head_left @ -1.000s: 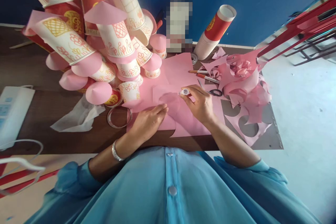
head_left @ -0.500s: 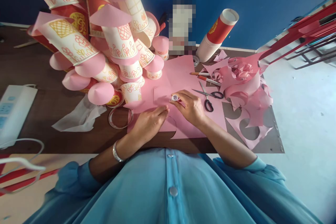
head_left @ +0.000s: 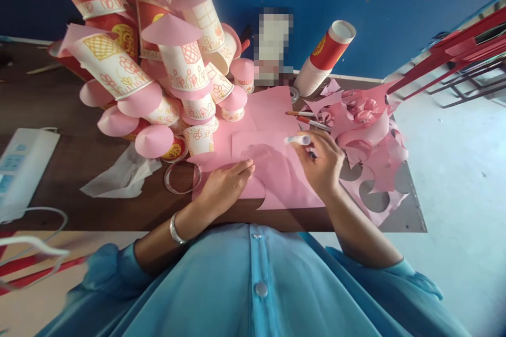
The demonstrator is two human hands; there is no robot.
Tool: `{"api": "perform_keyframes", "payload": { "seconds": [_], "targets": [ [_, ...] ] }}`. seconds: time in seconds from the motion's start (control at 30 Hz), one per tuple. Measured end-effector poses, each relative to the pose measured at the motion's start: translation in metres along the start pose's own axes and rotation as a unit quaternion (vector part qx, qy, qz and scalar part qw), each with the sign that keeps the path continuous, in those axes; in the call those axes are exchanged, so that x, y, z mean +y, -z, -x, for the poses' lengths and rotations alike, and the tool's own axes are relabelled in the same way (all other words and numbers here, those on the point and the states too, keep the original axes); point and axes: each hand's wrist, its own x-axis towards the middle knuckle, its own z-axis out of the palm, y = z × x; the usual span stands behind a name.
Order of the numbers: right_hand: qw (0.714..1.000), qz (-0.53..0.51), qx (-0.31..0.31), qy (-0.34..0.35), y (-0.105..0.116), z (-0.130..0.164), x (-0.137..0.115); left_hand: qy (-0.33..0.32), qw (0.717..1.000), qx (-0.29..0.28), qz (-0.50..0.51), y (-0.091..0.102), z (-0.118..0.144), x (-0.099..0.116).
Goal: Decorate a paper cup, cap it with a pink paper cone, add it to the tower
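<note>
My left hand [head_left: 225,181] lies flat with its fingers stretched out, resting on the near left part of a cut round piece of pink paper [head_left: 263,163]. Larger pink sheets [head_left: 276,105] spread beneath that piece. In my right hand [head_left: 324,164] a short white glue stick [head_left: 299,140] is pinched between thumb and fingers, its end pointing left above the paper's right side. Scissors are mostly hidden behind this hand.
Paper cups with pink cones form a tower [head_left: 182,63] at the left. Stacked cups [head_left: 324,58] lean at the back. Markers [head_left: 312,123] and pink scraps [head_left: 367,121] lie right. Tape roll [head_left: 182,177], clear plastic [head_left: 122,174] and power strip [head_left: 27,168] are left.
My right hand has moved right with the glue stick, away from my left hand, and now covers most of the scissors. The left hand has stayed in place.
</note>
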Motion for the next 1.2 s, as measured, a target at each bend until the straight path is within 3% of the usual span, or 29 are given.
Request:
{"api": "perform_keyframes", "payload": {
  "seconds": [0.07,0.13,0.33,0.47,0.87,0.97,1.07,1.2],
  "targets": [
    [1.0,-0.013,0.006,-0.017,0.007,-0.003,-0.005,0.011,1.0,-0.007,0.007,0.001,-0.001,0.0],
    [0.998,-0.049,-0.028,-0.025,0.004,-0.005,-0.008,0.022,1.0,-0.013,0.002,0.001,-0.002,0.0],
    [0.985,-0.107,-0.137,0.001,-0.035,0.002,-0.01,0.007,1.0,-0.015,-0.026,0.0,-0.002,0.0],
    [0.978,-0.096,-0.183,0.016,-0.047,0.004,-0.009,0.013,1.0,-0.018,-0.011,0.0,-0.001,0.0],
    [0.988,0.004,-0.15,0.042,-0.035,-0.002,0.005,0.019,0.999,0.001,0.034,-0.003,0.0,-0.001],
    [0.996,-0.019,-0.083,-0.006,-0.02,-0.01,0.008,0.015,0.999,-0.014,0.027,-0.001,-0.001,0.0],
    [0.984,-0.135,-0.009,-0.118,-0.005,-0.02,0.011,0.02,0.999,-0.023,0.032,0.002,-0.002,0.0],
    [0.885,-0.39,0.002,-0.253,-0.002,-0.027,0.015,0.042,0.997,-0.013,0.066,0.003,-0.003,0.0]
  ]
}}
